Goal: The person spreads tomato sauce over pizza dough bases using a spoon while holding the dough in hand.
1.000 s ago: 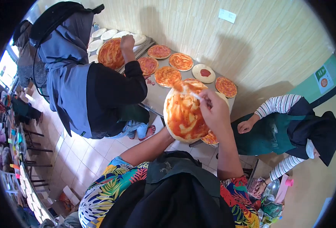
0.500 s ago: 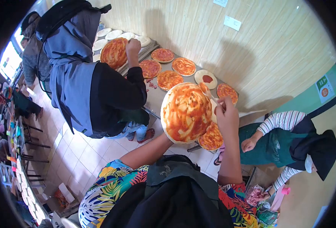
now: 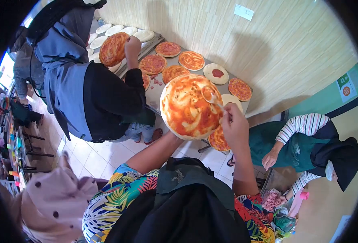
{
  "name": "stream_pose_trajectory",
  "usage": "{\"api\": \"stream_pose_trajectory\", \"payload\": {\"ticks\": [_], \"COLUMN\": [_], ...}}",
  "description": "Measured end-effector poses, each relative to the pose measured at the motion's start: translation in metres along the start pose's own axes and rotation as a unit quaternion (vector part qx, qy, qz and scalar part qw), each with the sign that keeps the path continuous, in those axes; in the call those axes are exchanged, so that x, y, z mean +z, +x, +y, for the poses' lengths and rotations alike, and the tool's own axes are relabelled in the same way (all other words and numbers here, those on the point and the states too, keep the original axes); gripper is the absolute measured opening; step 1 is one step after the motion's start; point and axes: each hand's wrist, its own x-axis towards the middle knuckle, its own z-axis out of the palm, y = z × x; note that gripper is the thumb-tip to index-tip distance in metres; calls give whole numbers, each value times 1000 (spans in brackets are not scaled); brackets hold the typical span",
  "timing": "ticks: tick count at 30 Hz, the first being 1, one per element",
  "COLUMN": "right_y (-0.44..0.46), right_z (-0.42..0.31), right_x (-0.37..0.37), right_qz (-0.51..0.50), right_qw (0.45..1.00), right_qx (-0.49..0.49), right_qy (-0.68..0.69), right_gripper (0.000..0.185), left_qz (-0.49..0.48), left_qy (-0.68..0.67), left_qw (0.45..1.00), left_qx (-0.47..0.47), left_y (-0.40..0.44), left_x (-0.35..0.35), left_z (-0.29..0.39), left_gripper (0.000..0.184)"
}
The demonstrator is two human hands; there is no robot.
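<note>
The left arm reaches beneath the sauced dough round, apparently supporting it from below, off the table; finger placement is hidden. The right hand pinches the spoon by its handle, presumably so the bowl lies against the sauce, fingers clear.

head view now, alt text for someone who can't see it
A red-sauced dough round rests on the person's left hand, hidden beneath it, while their right hand holds a spoon at the sauce. Beyond, sauced rounds lie on a table, and a co-worker holds another round.
</note>
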Motion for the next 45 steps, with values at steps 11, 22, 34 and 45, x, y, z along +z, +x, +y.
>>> {"api": "stream_pose_trajectory", "payload": {"ticks": [11,22,34,45], "right_y": [-12,-26,-30,-11], "right_z": [8,3,3,10], "right_x": [-11,-28,-27,-42], "right_qz": [-25,-77,-56,-46], "right_qw": [997,993,997,998], "right_qx": [-55,-83,-51,-43], "right_qy": [-50,-25,-31,-10], "right_gripper": [14,14,16,14], "left_qz": [40,-5,-64,-29], "left_qy": [22,25,31,59], "left_qw": [997,996,991,991], "left_qx": [63,81,114,114], "left_y": [7,14,20,21], "left_x": [31,13,-15,-14], "left_z": [10,18,20,27], "left_gripper": [56,52,60,62]}}
